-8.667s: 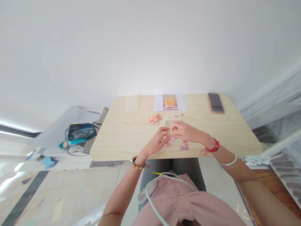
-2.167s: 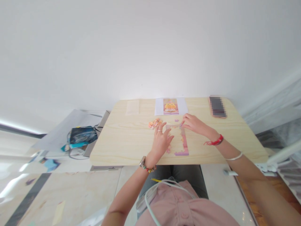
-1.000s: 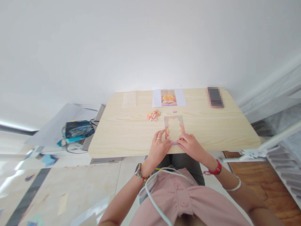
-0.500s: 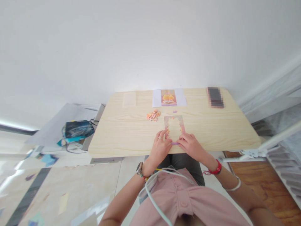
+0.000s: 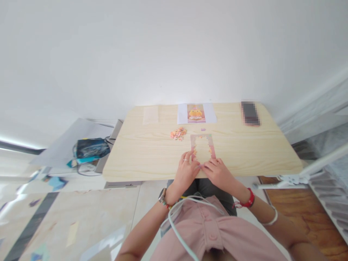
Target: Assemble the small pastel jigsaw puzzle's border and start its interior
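Note:
A partly joined jigsaw puzzle (image 5: 193,137) lies near the front edge of the table, its pink and orange border framing bare wood. My left hand (image 5: 187,168) grips its lower left corner, fingers bent over the border. At the bottom edge, my right hand (image 5: 216,172) has its thumb and fingertips closed on the border, close to the left fingertips. Fingers cover most of the lower row, so the exact pieces under them are hidden. Beyond the puzzle, to the left, sits a pile of loose puzzle pieces (image 5: 178,133). One purple piece (image 5: 203,129) lies apart above the border.
A printed sheet with a yellow character picture (image 5: 196,113) lies at the back of the wooden table (image 5: 130,152). Left of it is a pale translucent sheet (image 5: 150,114). A blurred phone-like object (image 5: 250,113) lies at back right. A white cable (image 5: 174,221) crosses my lap.
My right hand has slid left along the bottom edge, its fingertips now closer to my left hand. The left hand keeps its place on the corner. The view has shifted slightly.

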A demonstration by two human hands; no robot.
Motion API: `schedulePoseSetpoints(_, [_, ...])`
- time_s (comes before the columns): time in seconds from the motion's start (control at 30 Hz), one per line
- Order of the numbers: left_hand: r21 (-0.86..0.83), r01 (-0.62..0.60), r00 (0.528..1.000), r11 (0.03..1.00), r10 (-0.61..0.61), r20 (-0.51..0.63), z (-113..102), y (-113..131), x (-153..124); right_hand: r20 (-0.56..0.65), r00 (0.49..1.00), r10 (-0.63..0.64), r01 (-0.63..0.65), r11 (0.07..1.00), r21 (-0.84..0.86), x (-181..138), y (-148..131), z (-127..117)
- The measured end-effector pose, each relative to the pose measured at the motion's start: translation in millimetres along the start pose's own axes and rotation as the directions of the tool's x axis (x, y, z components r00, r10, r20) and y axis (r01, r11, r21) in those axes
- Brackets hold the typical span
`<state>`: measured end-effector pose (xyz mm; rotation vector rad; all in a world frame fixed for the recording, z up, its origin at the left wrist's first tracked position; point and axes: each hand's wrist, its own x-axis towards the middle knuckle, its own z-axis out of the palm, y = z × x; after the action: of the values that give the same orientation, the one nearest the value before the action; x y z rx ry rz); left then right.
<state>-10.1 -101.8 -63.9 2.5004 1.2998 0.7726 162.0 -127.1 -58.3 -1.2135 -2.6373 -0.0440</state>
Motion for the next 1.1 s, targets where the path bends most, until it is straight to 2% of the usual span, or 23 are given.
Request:
schedulePoseSetpoints(0.2, [-0.012,-0.003,1.000,1.000,0.002,-0.028,-4.6,-6.9,-1.9,0.019,0.999,-0.036,0.035,0.999,0.002,1.5,-0.6,-0.1])
schedulePoseSetpoints(0.33, [0.010,0.025,0.998,1.000,-0.025,-0.062,-8.2,-16.5,-2.5,-0.035,0.999,-0.005,0.009,0.995,0.104,3.2,7.3,-3.0])
schedulePoseSetpoints(0.47, [0.036,0.045,0.995,0.998,-0.042,-0.087,-12.0,-25.0,-3.2,-0.187,0.977,0.106,-0.063,0.973,0.221,16.8,36.4,-11.1])
schedulePoseSetpoints(0.53, [0.052,0.051,0.995,0.997,-0.046,-0.094,-13.4,-27.3,-3.1,-0.203,0.966,0.160,-0.112,0.968,0.225,32.1,60.1,-12.8])
schedulePoseSetpoints(0.67, [0.053,0.067,0.993,0.996,-0.061,-0.102,-13.4,-28.0,-1.8,-0.110,0.970,0.215,-0.191,0.962,0.193,72.5,109.8,-4.2])
schedulePoseSetpoints(0.8, [0.048,0.073,0.991,0.996,-0.067,-0.112,-11.9,-27.8,-1.7,0.022,0.976,0.218,-0.219,0.966,0.140,103.1,137.9,11.4])
schedulePoseSetpoints(0.97, [0.052,0.098,0.992,0.994,-0.093,-0.090,-12.5,-31.3,-5.5,0.105,0.969,0.222,-0.230,0.970,0.074,113.5,144.4,13.9])
schedulePoseSetpoints(1.1, [0.044,0.111,0.992,0.993,-0.108,-0.073,-13.4,-32.4,-8.9,0.057,0.983,0.176,-0.181,0.978,0.099,102.7,125.4,1.1])
